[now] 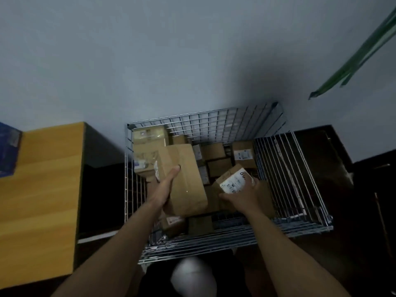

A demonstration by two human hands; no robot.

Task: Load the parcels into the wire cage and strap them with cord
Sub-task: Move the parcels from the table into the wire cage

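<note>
A wire cage [214, 123] stands in front of me against the wall, holding several brown cardboard parcels. My left hand [166, 186] holds a long brown parcel [185, 179] above the cage's left half, thumb along its top face. My right hand [241, 195] grips a small parcel with a white label [232, 179], tilted over the middle of the cage. A taped parcel [147, 140] lies in the far left corner. No cord is in view.
A yellow wooden table [40, 189] stands left of the cage, with a blue box [8, 148] at its far edge. Dark furniture [342, 179] sits to the right. Green leaves [360, 52] hang at the upper right. A pale rounded object [192, 277] lies below.
</note>
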